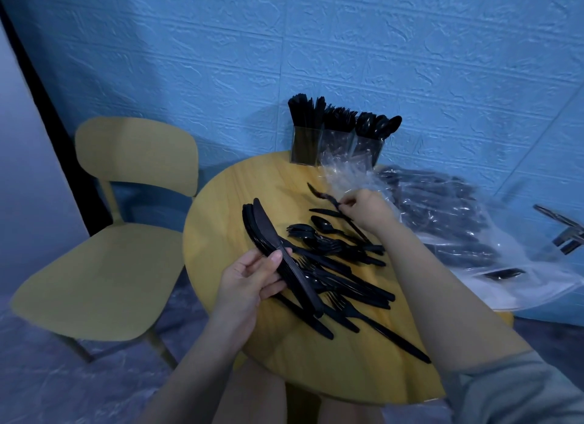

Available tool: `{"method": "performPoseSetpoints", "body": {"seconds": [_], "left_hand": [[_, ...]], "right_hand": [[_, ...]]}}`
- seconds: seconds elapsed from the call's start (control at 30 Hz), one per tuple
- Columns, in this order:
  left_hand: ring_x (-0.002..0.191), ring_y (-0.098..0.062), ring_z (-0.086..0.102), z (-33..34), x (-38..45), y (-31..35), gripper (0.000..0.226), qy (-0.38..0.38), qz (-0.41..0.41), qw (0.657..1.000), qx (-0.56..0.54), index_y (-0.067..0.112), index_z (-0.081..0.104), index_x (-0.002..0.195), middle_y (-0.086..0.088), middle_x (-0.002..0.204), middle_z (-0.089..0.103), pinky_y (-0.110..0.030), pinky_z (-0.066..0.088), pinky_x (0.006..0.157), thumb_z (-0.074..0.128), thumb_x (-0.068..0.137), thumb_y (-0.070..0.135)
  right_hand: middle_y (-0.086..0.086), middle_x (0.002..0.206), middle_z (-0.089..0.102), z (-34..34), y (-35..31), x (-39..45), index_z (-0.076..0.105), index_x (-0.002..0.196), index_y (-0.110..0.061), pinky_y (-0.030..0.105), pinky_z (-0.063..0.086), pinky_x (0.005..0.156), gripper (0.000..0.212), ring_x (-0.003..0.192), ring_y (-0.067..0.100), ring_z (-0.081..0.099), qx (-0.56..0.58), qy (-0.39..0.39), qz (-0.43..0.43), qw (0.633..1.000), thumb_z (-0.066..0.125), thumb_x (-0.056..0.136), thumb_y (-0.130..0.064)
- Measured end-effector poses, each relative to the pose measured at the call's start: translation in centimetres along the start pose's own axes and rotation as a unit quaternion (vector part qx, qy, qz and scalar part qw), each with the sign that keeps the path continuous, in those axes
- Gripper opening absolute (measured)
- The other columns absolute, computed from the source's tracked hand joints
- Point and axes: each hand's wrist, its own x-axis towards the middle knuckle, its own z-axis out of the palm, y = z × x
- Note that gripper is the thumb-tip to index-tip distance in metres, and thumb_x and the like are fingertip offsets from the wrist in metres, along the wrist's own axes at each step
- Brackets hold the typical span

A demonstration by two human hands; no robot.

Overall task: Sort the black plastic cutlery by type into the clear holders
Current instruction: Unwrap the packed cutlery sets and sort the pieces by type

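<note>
With loose cutlery (341,275) heaped on the round table (221,202): left hand (249,281) curled around a knife stack (278,249); right hand (366,208) pinching one knife (322,196) by its handle. Clear holders (335,145) at the table's far edge, already stocked.

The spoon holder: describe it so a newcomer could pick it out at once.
Start at the round yellow table and look to its far edge, by the blue wall, where three clear holders stand in a row. The spoon holder is the rightmost, nearest the crumpled plastic bag. Rounded spoon bowls stick out of its top, unlike the knife holder on the left and the middle fork holder.
</note>
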Motion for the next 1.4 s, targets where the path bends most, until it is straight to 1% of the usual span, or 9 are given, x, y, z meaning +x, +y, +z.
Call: {"method": "performPoseSetpoints", "body": {"seconds": [0.3, 0.4, 0.5, 0.7, 0.83, 0.97, 1.1, 1.23, 1.4], "left_hand": [[0.087, -0.029, 0.044, -0.6, 2.0, 1.7, 0.028, 0.043, 0.018, 0.999, 0.005, 0.008, 0.072, 0.096, -0.011, 0.078, 0.044, -0.024, 0.058, 0.072, 0.066, 0.075, 0.025], [0.084, -0.028, 0.058, -0.6, 2.9, 2.2, 0.031, 0.047, 0.028, 0.998, 0.002, 0.002, 0.065, 0.109, -0.011, 0.076, 0.059, -0.023, 0.058, 0.074, 0.062, 0.084, 0.02], [0.086, -0.017, 0.071, -0.3, 3.4, 2.3, 0.03, 0.051, 0.029, 0.998, -0.001, 0.001, 0.061, 0.115, -0.008, 0.102, 0.072, -0.022, 0.057, 0.07, 0.059, 0.089, 0.014], [0.082, -0.013, 0.071, -0.1, 4.1, 2.6, 0.024, 0.048, 0.029, 0.998, -0.01, 0.003, 0.062, 0.111, -0.006, 0.099, 0.073, -0.022, 0.057, 0.071, 0.059, 0.089, 0.013], [0.076, -0.011, 0.07, -0.4, 4.9, 2.8, 0.024, 0.04, 0.024, 0.999, -0.017, 0.003, 0.062, 0.111, 0.003, 0.075, 0.072, -0.022, 0.057, 0.071, 0.058, 0.09, 0.013], [0.072, -0.007, 0.065, -0.4, 5.6, 2.3, 0.034, 0.034, 0.011, 0.999, -0.003, 0.001, 0.057, 0.122, 0.01, 0.057, 0.063, -0.027, 0.056, 0.085, 0.058, 0.091, 0.016], [0.065, -0.003, 0.065, -0.4, 6.1, 2.0, 0.043, 0.029, 0.007, 1.0, 0.003, 0.001, 0.052, 0.129, 0.01, 0.055, 0.062, -0.027, 0.056, 0.084, 0.06, 0.09, 0.016], [0.099, -0.019, 0.067, -0.3, 6.7, 2.1, 0.067, 0.039, 0.004, 0.999, 0.0, -0.001, 0.047, 0.135, -0.009, 0.108, 0.07, -0.027, 0.058, 0.08, 0.07, 0.077, 0.024], [0.084, -0.014, 0.071, 0.5, 6.6, 1.5, 0.018, 0.039, 0.022, 0.999, 0.03, 0.013, 0.065, 0.105, -0.005, 0.097, 0.073, -0.022, 0.057, 0.07, 0.064, 0.087, 0.015]], "right_hand": [[0.002, 0.099, 0.07, -1.5, 1.3, -1.2, 0.071, 0.104, -0.02, 0.036, 0.055, 0.076, 0.017, 0.088, 0.021, 0.064, -0.038, 0.035, 0.024, 0.998, 0.059, 0.092, -0.022], [-0.001, 0.098, 0.07, -1.3, 1.1, -1.4, 0.073, 0.099, -0.02, 0.034, 0.053, 0.083, 0.014, 0.091, 0.016, 0.063, 0.003, -0.041, -0.004, 0.999, 0.064, 0.089, -0.024], [0.002, 0.1, 0.07, -1.0, 1.1, -1.2, 0.073, 0.1, -0.017, 0.036, 0.051, 0.088, 0.019, 0.095, 0.019, 0.063, 0.03, -0.08, -0.019, 0.996, 0.062, 0.091, -0.029], [0.004, 0.113, 0.062, 0.0, 1.7, 0.1, 0.066, 0.112, -0.021, 0.039, 0.052, 0.086, 0.022, 0.101, 0.022, 0.06, -0.168, -0.059, -0.052, 0.983, 0.06, 0.092, -0.026], [0.006, 0.11, 0.06, 0.2, 1.3, 0.7, 0.065, 0.111, -0.013, 0.038, 0.051, 0.081, 0.023, 0.1, 0.026, 0.059, -0.272, -0.047, -0.111, 0.955, 0.054, 0.092, -0.023], [0.011, 0.11, 0.059, -0.4, 0.8, 0.6, 0.06, 0.109, -0.008, 0.035, 0.047, 0.077, 0.023, 0.099, 0.028, 0.058, -0.304, -0.073, -0.133, 0.94, 0.053, 0.091, -0.021], [0.01, 0.102, 0.061, -1.4, 0.3, -0.2, 0.059, 0.106, -0.007, 0.031, 0.043, 0.069, 0.02, 0.09, 0.025, 0.058, -0.181, -0.019, -0.09, 0.979, 0.052, 0.094, -0.021], [0.004, 0.093, 0.062, -2.8, -2.4, -1.9, 0.063, 0.103, -0.012, 0.026, 0.04, 0.066, 0.014, 0.08, 0.017, 0.056, 0.059, 0.048, -0.08, 0.994, 0.052, 0.096, -0.019], [-0.005, 0.089, 0.062, -1.7, -7.9, -4.6, 0.069, 0.108, -0.01, 0.013, 0.04, 0.069, 0.019, 0.085, 0.008, 0.053, 0.291, -0.009, -0.11, 0.95, 0.057, 0.093, -0.014]]}}
